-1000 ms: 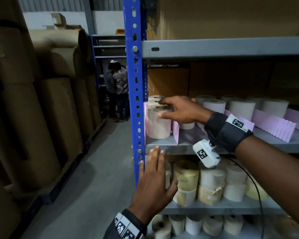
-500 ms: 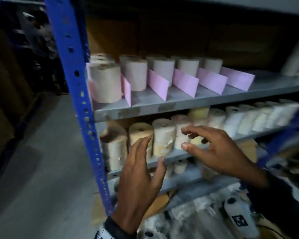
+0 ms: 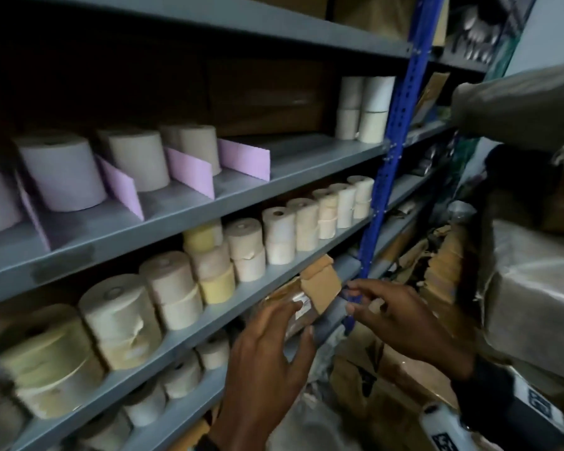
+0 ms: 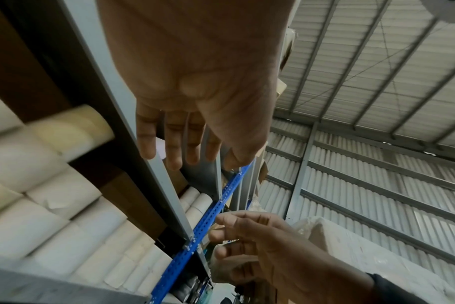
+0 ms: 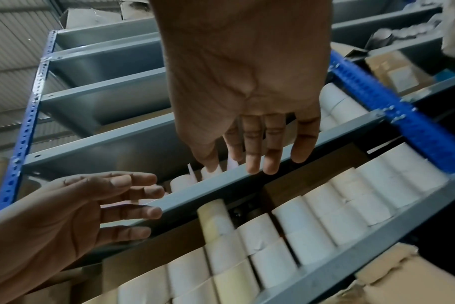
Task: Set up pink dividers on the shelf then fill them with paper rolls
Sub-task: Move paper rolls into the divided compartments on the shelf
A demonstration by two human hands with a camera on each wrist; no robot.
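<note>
I have both hands out in front of the lower shelves, empty: my left hand with fingers spread and straight, my right hand loosely extended beside it. Just beyond their fingertips sits a torn cardboard box. Up and to the left of my hands, pink dividers stand on the shelf with paper rolls between them.
</note>
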